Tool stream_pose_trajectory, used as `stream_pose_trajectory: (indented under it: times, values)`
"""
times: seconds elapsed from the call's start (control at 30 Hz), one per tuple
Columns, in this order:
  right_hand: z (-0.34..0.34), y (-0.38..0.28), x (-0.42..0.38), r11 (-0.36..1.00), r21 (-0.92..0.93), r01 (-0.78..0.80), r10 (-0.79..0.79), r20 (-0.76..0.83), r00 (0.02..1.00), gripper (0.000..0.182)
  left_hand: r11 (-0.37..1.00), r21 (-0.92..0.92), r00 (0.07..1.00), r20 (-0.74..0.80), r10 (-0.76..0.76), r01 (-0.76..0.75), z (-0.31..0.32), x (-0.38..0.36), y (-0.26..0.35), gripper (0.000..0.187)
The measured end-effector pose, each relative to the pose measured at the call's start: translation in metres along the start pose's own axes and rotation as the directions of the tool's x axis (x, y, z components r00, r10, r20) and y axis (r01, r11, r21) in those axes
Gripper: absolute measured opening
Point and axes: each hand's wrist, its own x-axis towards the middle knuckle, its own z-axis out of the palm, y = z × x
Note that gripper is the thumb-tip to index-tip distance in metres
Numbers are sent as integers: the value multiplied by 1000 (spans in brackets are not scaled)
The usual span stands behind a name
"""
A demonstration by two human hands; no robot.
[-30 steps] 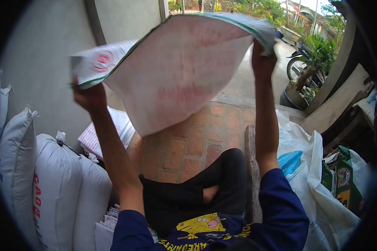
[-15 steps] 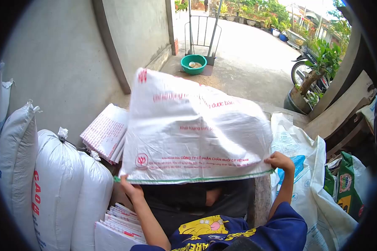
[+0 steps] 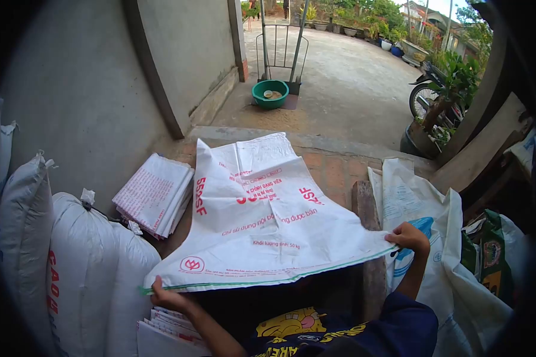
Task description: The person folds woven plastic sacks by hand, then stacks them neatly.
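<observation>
A white woven feed sack [image 3: 268, 208] with red print is stretched out flat in front of me, its far end sloping away over the brick floor. My left hand [image 3: 167, 296] pinches its near left corner, by the green stitched edge. At the near right corner, my right hand [image 3: 411, 238] grips the same edge with closed fingers. Left of the sack lies a stack of folded sacks [image 3: 155, 193]. More folded sacks [image 3: 173, 330] stand below my left forearm. My lap is mostly hidden under the sack.
Full white sacks [image 3: 80, 268] line the left wall. A wooden beam [image 3: 372, 256] and a large white sack [image 3: 417, 202] lie on the right, near green bags [image 3: 494, 256]. Beyond are a green basin [image 3: 270, 95], a hand truck [image 3: 283, 53], a potted plant [image 3: 438, 119] and a motorbike [image 3: 423, 98].
The sack was raised and billowing; now it has dropped and spread forward, showing more print. My left hand has moved down and left, my right hand slightly down and right, both still holding on.
</observation>
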Motion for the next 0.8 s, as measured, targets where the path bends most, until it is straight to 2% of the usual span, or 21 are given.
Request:
stream_pose_trajectory:
  times: [0.07,0.1,0.13,0.17,0.2,0.23,0.27,0.3,0.33,0.37,0.4,0.43,0.47,0.5,0.53,0.57,0.63,0.77,0.8]
  values:
    - [-11,5,-16,942,304,143,-185,112,976,47,984,-168,995,-88,37,-51,11,-26,40,34]
    - [-18,5,-27,880,413,234,-316,142,938,46,980,-128,988,-59,145,-151,4,-25,47,35]
    - [-16,11,-25,881,413,232,-316,146,938,46,981,-131,960,-257,107,-145,6,-24,50,37]
    - [-12,19,-18,741,567,360,-472,58,880,47,956,76,927,-233,293,-283,-8,-10,38,39]
    - [-8,30,-6,556,689,465,-597,-58,800,48,921,177,903,-203,379,-347,-14,-5,34,40]
    - [3,44,28,497,760,420,-634,-13,774,62,871,273,871,-170,461,-408,-19,1,30,42]
    - [14,60,63,441,822,360,-667,32,744,78,983,-3,977,-112,182,-184,-8,-6,42,44]
    - [17,36,69,521,836,175,-493,127,861,87,963,-253,996,26,-90,93,6,-17,55,47]
    - [19,6,61,632,766,118,-352,148,924,90,945,-245,977,47,-209,215,26,-40,70,50]
    - [26,4,83,749,662,33,-276,266,924,95,953,-192,970,106,-217,234,21,-27,58,50]
    - [35,-10,96,810,584,-47,-170,311,935,99,959,-139,961,165,-223,246,17,-13,43,50]
    - [47,-19,114,836,544,-70,-150,350,925,103,962,-81,959,139,-248,260,20,-11,38,49]
    - [59,-37,124,897,439,-53,-99,317,943,99,963,-79,959,139,-246,258,19,-2,28,49]
    - [67,-49,135,944,327,-48,-48,279,959,97,957,-48,932,244,-266,286,14,11,16,49]
    - [73,-49,167,996,87,19,-43,280,959,91,950,-18,893,347,-287,312,12,17,8,49]
    - [79,-48,196,984,-157,85,-38,280,959,88,955,-59,909,326,-258,292,15,16,7,46]
    - [79,-70,209,984,-155,91,-65,163,985,86,958,-55,910,333,-248,281,21,9,13,47]
    - [119,-97,269,973,-203,111,-77,169,983,90,953,-65,902,347,-256,296,19,9,9,48]
    - [133,-105,277,993,-113,-28,53,229,972,83,953,-61,902,346,-258,296,19,9,8,48]
